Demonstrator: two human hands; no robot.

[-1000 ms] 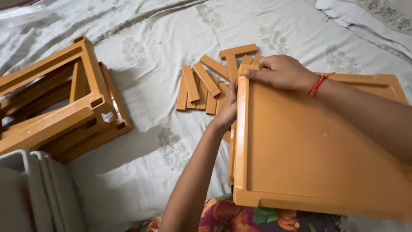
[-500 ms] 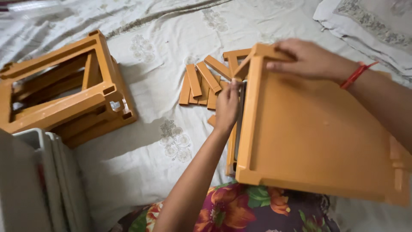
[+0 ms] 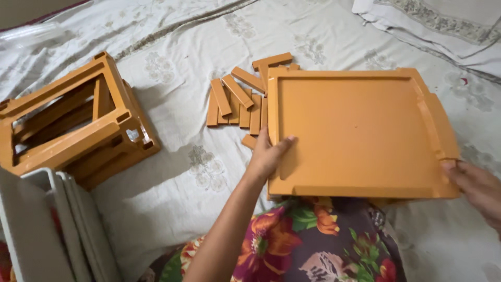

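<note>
A large orange plastic panel (image 3: 355, 130) with a raised rim lies flat over my lap and the bed. My left hand (image 3: 269, 154) grips its near left edge, thumb on top. At its near right corner my right hand (image 3: 477, 188) holds the rim. Several short orange plastic slats (image 3: 235, 99) lie in a loose pile on the sheet just beyond the panel's far left corner, partly hidden under it.
A stack of orange plastic frames (image 3: 73, 125) lies at the left on the patterned bedsheet (image 3: 209, 42). White panels (image 3: 42, 230) stand at the bottom left. A folded white cloth (image 3: 438, 26) lies at the far right. My floral clothing (image 3: 313, 245) fills the bottom middle.
The orange panel has come down from a tilted position to lie flat. My right hand slid from its far left corner to its near right corner. My left hand stayed at the left edge.
</note>
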